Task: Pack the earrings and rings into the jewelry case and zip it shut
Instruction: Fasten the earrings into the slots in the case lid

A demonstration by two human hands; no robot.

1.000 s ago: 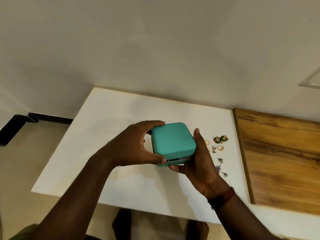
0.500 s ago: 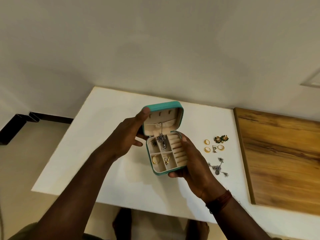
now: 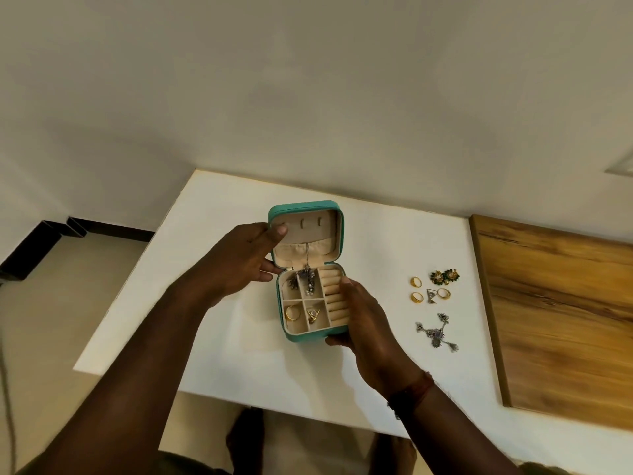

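Over the white table (image 3: 205,228), the left hand (image 3: 239,262) grips the lid's left edge, thumb inside. The teal jewelry case (image 3: 334,296) is wide open, long axis running 12 to 6, lid at 12 o'clock, tray toward the person; whether it touches the table, can't tell. A gold ring (image 3: 292,313) sits in the near-left compartment. The right hand (image 3: 368,327) clasps the tray's right side. At 3 o'clock, loose: gold rings (image 3: 416,282), green earrings (image 3: 444,276), silver earrings (image 3: 436,332). Wooden board (image 3: 555,310) far right.
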